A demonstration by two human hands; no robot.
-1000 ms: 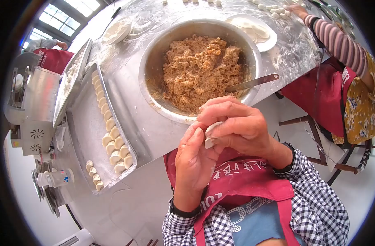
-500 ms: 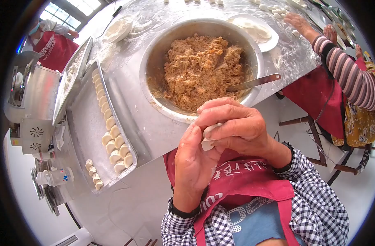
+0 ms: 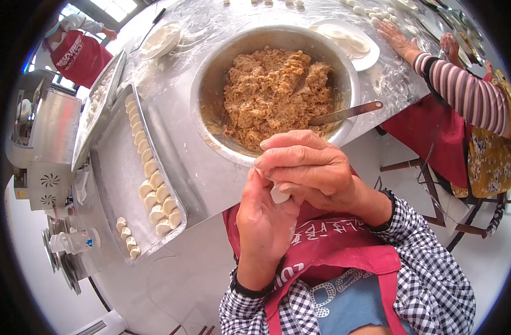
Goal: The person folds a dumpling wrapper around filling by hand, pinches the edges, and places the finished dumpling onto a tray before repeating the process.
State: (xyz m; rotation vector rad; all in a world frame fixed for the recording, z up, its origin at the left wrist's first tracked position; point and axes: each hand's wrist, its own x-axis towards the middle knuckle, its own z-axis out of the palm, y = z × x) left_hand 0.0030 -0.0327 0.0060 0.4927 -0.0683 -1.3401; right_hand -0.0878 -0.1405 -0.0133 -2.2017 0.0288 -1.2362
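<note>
A pale dumpling [image 3: 279, 193] is pinched between my two hands, just in front of the filling bowl; most of it is hidden by the fingers. My left hand [image 3: 266, 218] holds it from below, thumb and fingertips closed at its edge. Over the top curls my right hand [image 3: 314, 170], its fingers pressed on the same dough. Behind them stands a large metal bowl [image 3: 202, 120] of orange-brown minced filling [image 3: 275, 92], with a flat-handled metal utensil [image 3: 347, 113] stuck in it.
Left of the bowl, a metal tray [image 3: 113, 162] carries rows of finished dumplings [image 3: 150, 167]. A white plate of dough wrappers [image 3: 347, 42] is behind the bowl. At right, a co-worker's hand [image 3: 398, 40] rests on the floury table near dough pieces; another person [image 3: 79, 56] stands far left.
My hands have shifted slightly left, with the right fingers moving along the dumpling's edge. The co-worker's striped arm has moved left, and the person at far left has moved rightward.
</note>
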